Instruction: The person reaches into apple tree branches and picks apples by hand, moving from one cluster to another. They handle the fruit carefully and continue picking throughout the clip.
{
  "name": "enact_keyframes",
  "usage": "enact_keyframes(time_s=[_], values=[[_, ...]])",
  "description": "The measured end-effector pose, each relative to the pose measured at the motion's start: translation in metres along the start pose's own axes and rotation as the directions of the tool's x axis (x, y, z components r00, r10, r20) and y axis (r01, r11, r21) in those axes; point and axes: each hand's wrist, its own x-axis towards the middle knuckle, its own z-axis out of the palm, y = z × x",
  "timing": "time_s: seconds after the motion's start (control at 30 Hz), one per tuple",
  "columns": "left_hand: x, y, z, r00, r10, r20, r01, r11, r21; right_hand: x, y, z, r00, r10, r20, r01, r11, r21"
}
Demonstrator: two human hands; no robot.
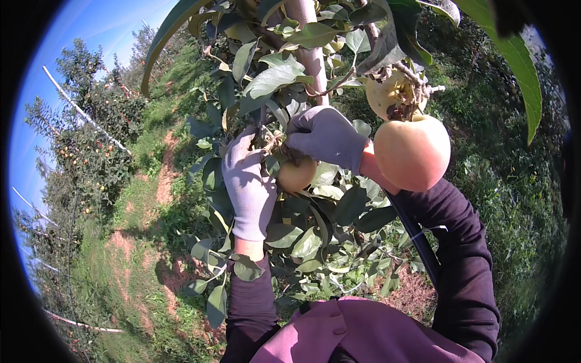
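Both my hands wear pale grey knit gloves and meet at a fruiting twig [273, 139] on an apple tree. My left hand [248, 181] is upright along the twig's left side, its fingers bent around the foliage and partly hidden. From the right comes my right hand [324, 138], fingers curled in beside the twig, just above a yellowish apple [297, 176]. Its fingertips are hidden, so what it pinches cannot be made out. The apple hangs between the hands, with a dark withered bit at its top. Green leaves [277, 81] crowd above them.
A large pink-yellow apple [413, 154] hangs in front of my right forearm, with another apple [379, 96] behind it. The trunk [313, 59] rises above my hands. A black pipe [415, 236] slants beside my right sleeve. Grass and an orchard row [91, 168] lie left.
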Motion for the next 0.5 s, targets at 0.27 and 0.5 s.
enact_keyframes(time_s=[0.27,0.5], values=[[0.007,-0.001,0.012,0.999,-0.010,-0.041,0.006,0.997,-0.076,0.011,0.002,0.010,0.983,-0.098,-0.158,0.108,0.992,0.058],[-0.001,0.013,-0.002,0.961,-0.271,0.044,0.264,0.866,-0.424,-0.023,0.010,-0.007,0.984,0.050,-0.171,-0.074,0.988,-0.136]])
